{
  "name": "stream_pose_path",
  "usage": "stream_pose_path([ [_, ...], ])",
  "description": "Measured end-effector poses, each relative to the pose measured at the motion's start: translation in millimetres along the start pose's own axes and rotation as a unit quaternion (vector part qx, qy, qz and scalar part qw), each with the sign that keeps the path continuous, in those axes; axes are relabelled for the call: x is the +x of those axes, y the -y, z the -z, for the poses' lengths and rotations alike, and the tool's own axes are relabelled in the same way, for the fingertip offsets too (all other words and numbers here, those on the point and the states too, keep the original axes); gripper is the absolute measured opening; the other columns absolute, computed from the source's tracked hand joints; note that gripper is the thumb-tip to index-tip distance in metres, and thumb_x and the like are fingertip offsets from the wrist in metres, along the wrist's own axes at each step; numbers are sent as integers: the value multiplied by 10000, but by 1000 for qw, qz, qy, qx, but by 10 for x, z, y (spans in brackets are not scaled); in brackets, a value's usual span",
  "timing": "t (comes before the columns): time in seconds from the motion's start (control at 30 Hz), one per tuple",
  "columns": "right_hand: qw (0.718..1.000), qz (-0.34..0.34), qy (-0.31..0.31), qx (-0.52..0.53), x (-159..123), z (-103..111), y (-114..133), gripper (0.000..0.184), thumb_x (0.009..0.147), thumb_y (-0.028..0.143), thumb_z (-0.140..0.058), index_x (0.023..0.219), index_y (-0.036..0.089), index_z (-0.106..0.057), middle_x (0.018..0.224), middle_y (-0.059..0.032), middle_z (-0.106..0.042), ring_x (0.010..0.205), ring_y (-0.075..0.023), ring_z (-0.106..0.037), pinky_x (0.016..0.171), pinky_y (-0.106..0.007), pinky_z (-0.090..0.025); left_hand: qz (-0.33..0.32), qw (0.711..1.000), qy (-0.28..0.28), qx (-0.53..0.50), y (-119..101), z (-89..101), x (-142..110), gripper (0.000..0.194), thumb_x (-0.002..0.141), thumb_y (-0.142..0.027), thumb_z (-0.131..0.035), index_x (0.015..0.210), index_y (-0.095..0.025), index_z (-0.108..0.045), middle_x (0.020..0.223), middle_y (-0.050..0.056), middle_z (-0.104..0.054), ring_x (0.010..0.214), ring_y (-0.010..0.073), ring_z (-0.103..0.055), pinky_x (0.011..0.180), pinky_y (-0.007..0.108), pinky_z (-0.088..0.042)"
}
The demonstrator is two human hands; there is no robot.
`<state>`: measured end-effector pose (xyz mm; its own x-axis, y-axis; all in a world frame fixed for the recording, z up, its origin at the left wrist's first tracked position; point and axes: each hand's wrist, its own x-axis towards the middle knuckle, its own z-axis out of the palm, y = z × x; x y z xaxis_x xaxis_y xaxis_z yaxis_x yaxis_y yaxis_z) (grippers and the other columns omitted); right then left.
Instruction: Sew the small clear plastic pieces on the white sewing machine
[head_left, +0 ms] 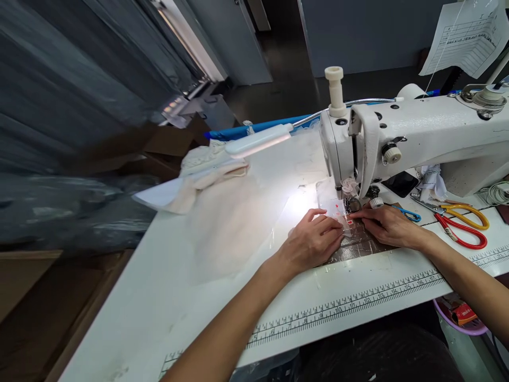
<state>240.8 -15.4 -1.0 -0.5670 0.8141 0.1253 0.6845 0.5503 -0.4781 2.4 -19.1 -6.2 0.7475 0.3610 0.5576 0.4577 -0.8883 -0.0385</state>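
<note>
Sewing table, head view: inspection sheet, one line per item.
Surface: white tabletop, printed rulers, faint smudges lower left.
Job's things: sheer piece with red marks beside the presser foot of the sewing machine.
Clutter: red and yellow scissor handles, dark flat object.
Hands: left hand and right hand at the piece; grip unclear.
Cables: flexible metal line by the lamp; coil far right.
Surroundings: curtain, cardboard, left side blurred.
</note>
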Motion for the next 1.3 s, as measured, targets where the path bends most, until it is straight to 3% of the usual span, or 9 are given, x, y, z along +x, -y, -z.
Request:
stream_pose_path([
  [0.23, 998, 53, -12, -38, -36, -48, 28, 363, 969, 239, -466, 1275, 275, -658, 1056, -92, -624, 855, -178, -626, 783, -336, -519, -2, 1000, 5, 13, 1, -7, -4, 241, 988, -167, -477, 818, -165, -648, 871, 16, -728, 665, 108, -611, 729, 319, -491],
  [0.4, 993, 62, 3, -97, -21, -56, 64, 350, 972, 241, -462, 1246, 289, -674, 1039, -88, -613, 873, -185, -613, 757, -333, -529, -6, 1000, 7, 23, 4, -11, -6, 280, 1000, -186, -454, 809, -172, -659, 866, 13, -726, 676, 113, -611, 764, 335, -495],
  [0.7, 997, 82, -2, 0, -106, -7, 30, 397, 951, 210, -463, 1291, 313, -642, 1081, -75, -602, 919, -172, -631, 839, -354, -543, -17, 999, 12, 35, 13, -7, -10, 281, 991, -173, -462, 783, -176, -651, 866, 12, -719, 657, 116, -585, 773, 335, -483],
  [1.0, 987, 138, -18, -85, -119, -55, 130, 338, 948, 207, -466, 1181, 254, -706, 1088, -108, -591, 991, -211, -585, 841, -387, -550, 13, 997, 80, 18, -42, 67, 4, 282, 977, -227, -440, 820, -169, -667, 862, 43, -706, 674, 138, -594, 838, 377, -483],
  [1.1, 986, 137, -12, -91, -120, -52, 137, 334, 946, 199, -469, 1183, 244, -699, 1080, -109, -591, 982, -218, -580, 844, -406, -551, 24, 998, 55, -7, -48, 98, 16, 245, 962, -258, -483, 826, -174, -668, 912, 37, -717, 724, 154, -613, 857, 403, -468],
  [1.3, 988, 134, -16, -77, -133, -40, 150, 340, 925, 177, -493, 1189, 254, -693, 1092, -110, -587, 981, -220, -578, 840, -398, -543, 115, 991, -36, 60, -33, 39, 21, 254, 972, -187, -470, 779, -153, -632, 834, 52, -698, 662, 153, -563, 603, 320, -422],
])
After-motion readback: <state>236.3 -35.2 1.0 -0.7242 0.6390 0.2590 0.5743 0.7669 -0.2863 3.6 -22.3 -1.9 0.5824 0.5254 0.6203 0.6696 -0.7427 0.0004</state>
